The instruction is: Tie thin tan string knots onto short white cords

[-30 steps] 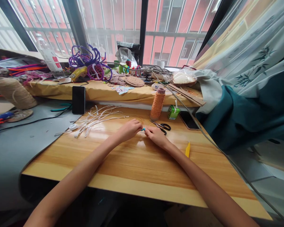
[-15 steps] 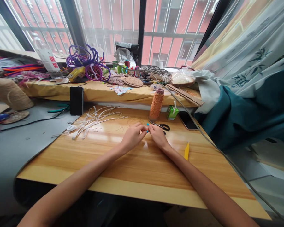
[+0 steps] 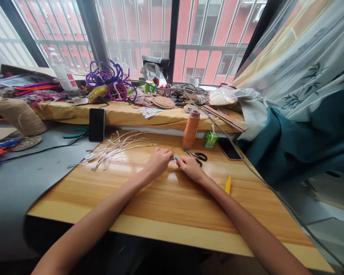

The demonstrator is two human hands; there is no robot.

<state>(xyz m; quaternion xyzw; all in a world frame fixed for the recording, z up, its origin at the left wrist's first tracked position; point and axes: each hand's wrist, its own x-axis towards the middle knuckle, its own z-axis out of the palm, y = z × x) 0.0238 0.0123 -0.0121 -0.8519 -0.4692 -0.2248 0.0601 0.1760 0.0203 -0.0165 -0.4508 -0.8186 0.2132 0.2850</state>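
Observation:
My left hand [image 3: 159, 162] and my right hand [image 3: 190, 167] are close together over the wooden table, fingers pinched. Whatever lies between their fingertips is too small to make out. Thin orange thread lies just behind my left hand, near the cone of orange twine [image 3: 190, 130], which stands upright. Beside my right hand are black-handled scissors [image 3: 200, 156], partly hidden by it. White strips [image 3: 119, 148] are spread to the left of my left hand.
A yellow cutter [image 3: 228, 185] lies right of my right forearm. A green carton [image 3: 210, 138] and a dark phone [image 3: 229, 148] are behind it. Another phone [image 3: 96, 124] leans on the cluttered ledge [image 3: 120, 114]. A grey cable crosses the table's right side.
The view has shifted slightly. My hands have moved a little apart at the fingertips, and my left hand has turned so its fingers point more downward.

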